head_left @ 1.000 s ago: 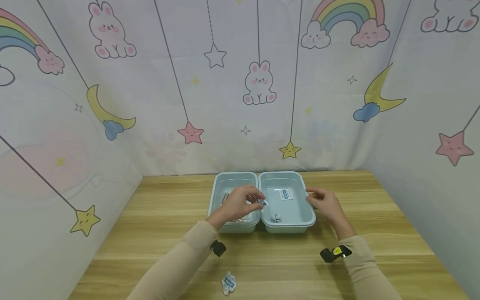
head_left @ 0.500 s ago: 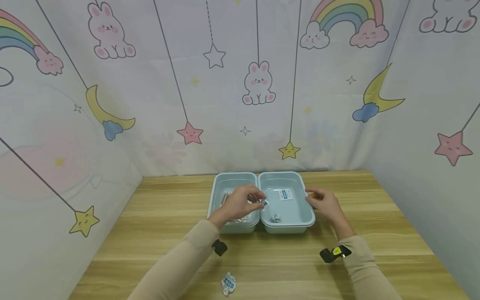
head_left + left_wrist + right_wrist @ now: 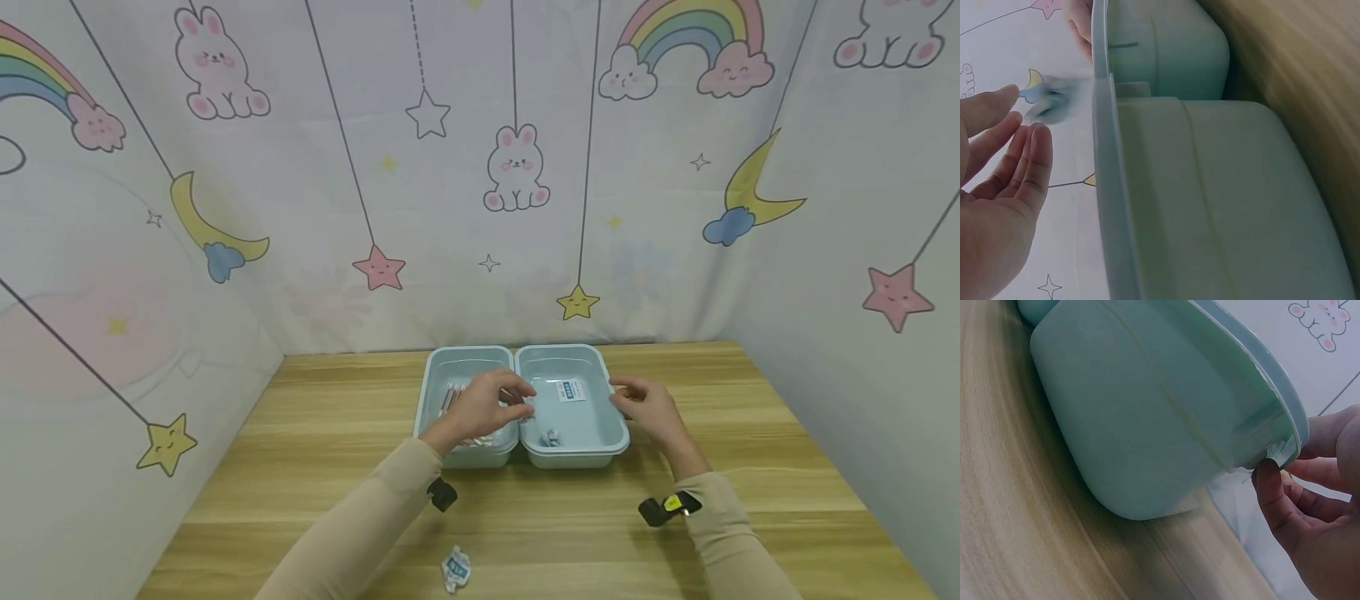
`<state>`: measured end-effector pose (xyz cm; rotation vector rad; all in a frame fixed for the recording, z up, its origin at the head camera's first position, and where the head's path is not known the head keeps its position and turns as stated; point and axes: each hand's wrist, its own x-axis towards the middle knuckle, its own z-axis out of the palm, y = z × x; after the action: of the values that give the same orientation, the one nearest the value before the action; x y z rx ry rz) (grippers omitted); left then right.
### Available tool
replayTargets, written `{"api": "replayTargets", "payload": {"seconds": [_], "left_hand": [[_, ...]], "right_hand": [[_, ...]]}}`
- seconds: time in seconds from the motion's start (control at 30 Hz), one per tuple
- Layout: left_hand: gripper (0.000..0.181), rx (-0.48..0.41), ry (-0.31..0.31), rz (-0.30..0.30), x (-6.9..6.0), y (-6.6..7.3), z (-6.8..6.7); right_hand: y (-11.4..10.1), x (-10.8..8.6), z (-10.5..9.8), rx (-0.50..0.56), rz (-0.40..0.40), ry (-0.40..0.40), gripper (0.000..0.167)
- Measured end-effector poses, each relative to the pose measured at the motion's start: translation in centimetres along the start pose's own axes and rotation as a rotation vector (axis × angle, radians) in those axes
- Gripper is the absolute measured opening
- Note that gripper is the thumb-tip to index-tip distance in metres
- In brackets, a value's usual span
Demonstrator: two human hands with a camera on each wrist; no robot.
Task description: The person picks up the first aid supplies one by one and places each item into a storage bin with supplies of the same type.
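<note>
Two light-blue plastic bins stand side by side. My left hand (image 3: 487, 407) is over the inner rims, thumb and fingers parted. Just off its fingertips a small crumpled white-and-blue packet (image 3: 1052, 103) is in the air, blurred in the left wrist view. In the right bin (image 3: 592, 429) lie a flat white-and-blue packet (image 3: 571, 390) and a crumpled one (image 3: 551, 437). The right bin's outer rim is pinched by my right hand (image 3: 652, 410), thumb and fingers on either side of it. Thin wrapped sticks (image 3: 452, 398) show in the left bin (image 3: 468, 356), partly hidden by my left hand.
Another crumpled packet (image 3: 456, 570) lies on the wooden table (image 3: 337, 483) near its front edge. A cloth wall (image 3: 450, 308) with printed rabbits and stars rises directly behind the bins, with side walls left and right.
My left fingers have parted, and the crumpled packet they pinched has come away, dropping below the fingertips. My right hand has stayed on the bin's rim.
</note>
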<state>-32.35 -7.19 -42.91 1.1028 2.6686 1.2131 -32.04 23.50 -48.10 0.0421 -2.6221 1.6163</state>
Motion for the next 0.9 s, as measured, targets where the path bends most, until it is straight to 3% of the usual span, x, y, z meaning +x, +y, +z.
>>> {"api": "replayTargets", "payload": {"seconds": [0.17,0.4,0.9], "left_hand": [[0.019,0.013,0.016,0.006,0.0,0.1,0.2],[0.020,0.049,-0.053,0.013,-0.2,-0.2,0.2],[0.016,0.065,-0.037,0.007,-0.8,-1.2,-0.4]], "right_hand": [[0.1,-0.1,0.1,0.005,-0.004,0.002,0.040],[-0.1,-0.1,0.0,0.001,0.003,0.001,0.041],[0.1,-0.2,0.1,-0.021,0.006,0.012,0.039]]}}
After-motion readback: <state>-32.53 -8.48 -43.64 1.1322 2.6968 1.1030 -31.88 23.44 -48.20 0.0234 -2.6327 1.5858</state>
